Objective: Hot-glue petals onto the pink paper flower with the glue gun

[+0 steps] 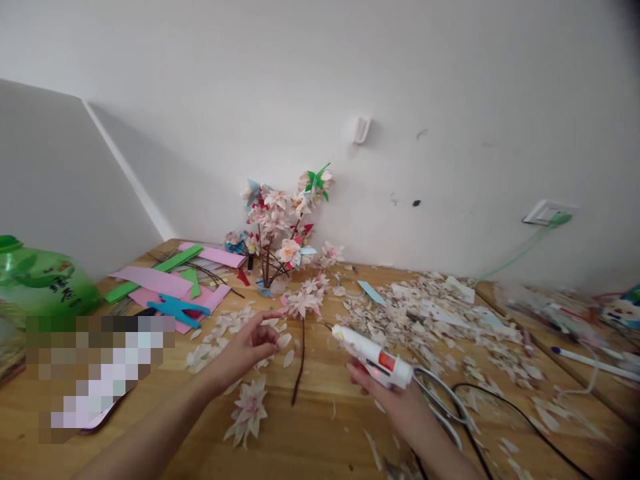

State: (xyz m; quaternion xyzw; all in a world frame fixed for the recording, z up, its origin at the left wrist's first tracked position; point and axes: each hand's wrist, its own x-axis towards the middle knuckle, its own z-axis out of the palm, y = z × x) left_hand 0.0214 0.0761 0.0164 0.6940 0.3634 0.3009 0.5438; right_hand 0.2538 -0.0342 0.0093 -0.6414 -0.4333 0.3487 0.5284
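My right hand (371,383) is wrapped round a white hot glue gun (373,357), its nozzle pointing left and a small red light lit on its side. Between the thumb and fingers of my left hand (257,340) is a pale petal (284,341). Between my hands lies a brown stem (301,363) topped by a pale pink flower (306,298). Nearer to me, below my left hand, a loose flower (250,410) rests on the wooden table (300,447). Loose petals (227,337) are scattered under and beside my left hand.
A vase (273,287) of handmade flowers stands by the wall. Coloured paper strips (160,277), blue-handled scissors (180,308) and a green bottle (50,280) are at left. A petal heap (425,320) spreads at right, near a black cable (520,413) and a wall socket (547,212).
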